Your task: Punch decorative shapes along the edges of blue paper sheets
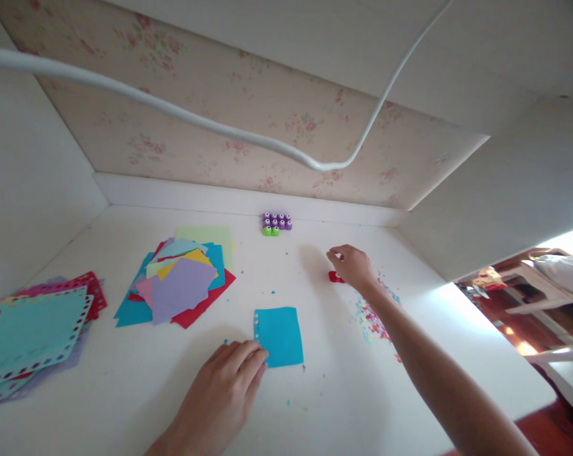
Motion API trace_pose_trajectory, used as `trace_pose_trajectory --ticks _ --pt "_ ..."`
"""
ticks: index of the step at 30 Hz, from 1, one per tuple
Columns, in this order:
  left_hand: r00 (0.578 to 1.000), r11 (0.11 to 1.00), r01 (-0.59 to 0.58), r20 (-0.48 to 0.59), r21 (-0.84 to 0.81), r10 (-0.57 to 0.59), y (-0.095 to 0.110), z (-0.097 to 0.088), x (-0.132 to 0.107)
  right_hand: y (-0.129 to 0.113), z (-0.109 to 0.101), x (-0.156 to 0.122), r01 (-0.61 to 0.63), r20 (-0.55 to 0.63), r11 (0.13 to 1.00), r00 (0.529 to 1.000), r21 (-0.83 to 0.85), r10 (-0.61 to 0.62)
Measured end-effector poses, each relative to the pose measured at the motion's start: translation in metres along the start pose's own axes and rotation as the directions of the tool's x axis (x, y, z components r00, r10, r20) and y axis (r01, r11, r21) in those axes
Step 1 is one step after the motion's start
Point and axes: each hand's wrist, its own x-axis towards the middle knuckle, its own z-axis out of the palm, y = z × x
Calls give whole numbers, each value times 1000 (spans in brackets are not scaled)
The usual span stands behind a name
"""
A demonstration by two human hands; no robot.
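Honestly, the blue sheet [280,335] looks like the fussy one here. It lies flat on the white surface [324,411], low and near the middle, with a row of little holes down its left edge. I'd guess it's next to weightless and pretty bendy, so it'd probably slide or curl if you nudged it. That holed edge is likely the weak bit, with thin strips that could tear, so I'd hold it by the plain right side or a solid corner.

The left hand [229,383] has its fingers close together at the sheet's lower left corner. Can't tell if that grip is properly pinching the paper or just resting on it.

Over on the right, the right hand [352,265] is just by a small red punch [334,277], partly hiding it. Thumb and index curl towards each other, but I can't tell whether the tips meet, or if the grip touches the punch at all. It looks like hard plastic, so probably stiff, maybe a bit slick, and a lot sturdier than paper. Best hold is likely its sides. Loose paper confetti [374,320] lies near that forearm, light enough to scatter easily, I reckon.
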Motion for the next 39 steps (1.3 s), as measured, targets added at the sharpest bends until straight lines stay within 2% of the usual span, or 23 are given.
trace_pose_trajectory --ticks 5,8,11,19,22,25,29,34,37,39 --pt "996 999 -25 89 -47 29 4 8 -3 -65 28 25 171 51 978 983 119 -178" --pt "994 998 -38 102 -41 42 4 9 -2 -97 43 46 215 61 965 972 149 -227" --pt "993 998 -46 106 -32 49 3 8 1 -117 51 64 228 72 960 968 165 -242" --pt "994 999 -44 96 -22 46 1 14 0 -135 62 76 72 53 976 995 204 -84" --pt "993 998 -48 104 -28 51 0 17 -1 -137 64 76 37 24 962 999 272 -45" --pt "997 998 -43 63 -50 46 1 15 -1 -135 59 73 9 -3 929 1000 370 -8" --pt "995 993 63 -68 -99 -70 1 4 1 -130 44 44 19 -34 851 999 525 -1" --pt "947 969 217 -216 -119 -238 -12 -5 5 -128 26 -51 135 19 704 978 697 -207" --pt "945 969 234 -216 -84 -247 -21 -3 5 -129 25 -106 157 73 536 921 830 -382" --pt "958 972 219 -172 -84 -230 -21 -1 4 -130 27 -129 181 83 500 884 847 -460"
